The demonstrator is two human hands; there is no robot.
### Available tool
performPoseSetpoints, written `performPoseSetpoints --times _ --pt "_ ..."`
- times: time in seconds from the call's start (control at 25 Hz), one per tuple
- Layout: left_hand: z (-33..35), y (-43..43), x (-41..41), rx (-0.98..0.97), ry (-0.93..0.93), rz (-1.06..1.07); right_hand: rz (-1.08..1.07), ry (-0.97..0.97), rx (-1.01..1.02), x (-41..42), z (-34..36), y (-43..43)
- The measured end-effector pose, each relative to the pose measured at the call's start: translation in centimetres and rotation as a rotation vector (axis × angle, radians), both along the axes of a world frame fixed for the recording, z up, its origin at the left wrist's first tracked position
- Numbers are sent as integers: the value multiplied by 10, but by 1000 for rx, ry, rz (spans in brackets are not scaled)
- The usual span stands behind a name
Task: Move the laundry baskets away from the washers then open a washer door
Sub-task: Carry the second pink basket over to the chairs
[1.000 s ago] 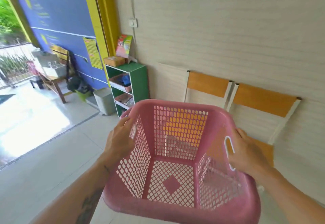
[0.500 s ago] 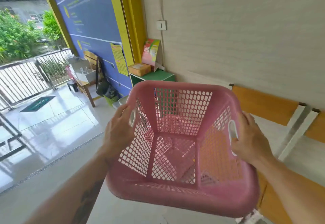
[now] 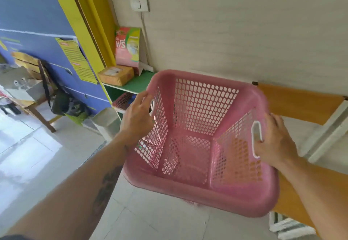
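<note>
Since the earlier frame, pink laundry basket (image 3: 203, 145) is sitting lower and nearer the green shelf (image 3: 139, 84); left hand (image 3: 138, 119) and right hand (image 3: 275, 142) are gripping its side handles, holding it above the floor.

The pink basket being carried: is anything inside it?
Empty. The pink basket shows only bare mesh floor and walls, held at its handles by left hand and right hand.

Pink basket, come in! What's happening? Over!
Left hand and right hand grip pink basket's side handles. Basket empty, held above floor. Orange chairs close on right.
</note>
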State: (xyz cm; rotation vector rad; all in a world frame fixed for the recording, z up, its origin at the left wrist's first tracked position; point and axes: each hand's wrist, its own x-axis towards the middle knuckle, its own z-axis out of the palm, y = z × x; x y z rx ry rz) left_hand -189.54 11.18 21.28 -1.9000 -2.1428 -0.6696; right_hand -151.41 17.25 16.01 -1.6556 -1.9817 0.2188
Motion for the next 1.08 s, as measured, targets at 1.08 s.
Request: performPoseSetpoints --times 1.08 --pt "-414 240 -139 -802 157 -267 -241 -415 -772 -164 -359 125"
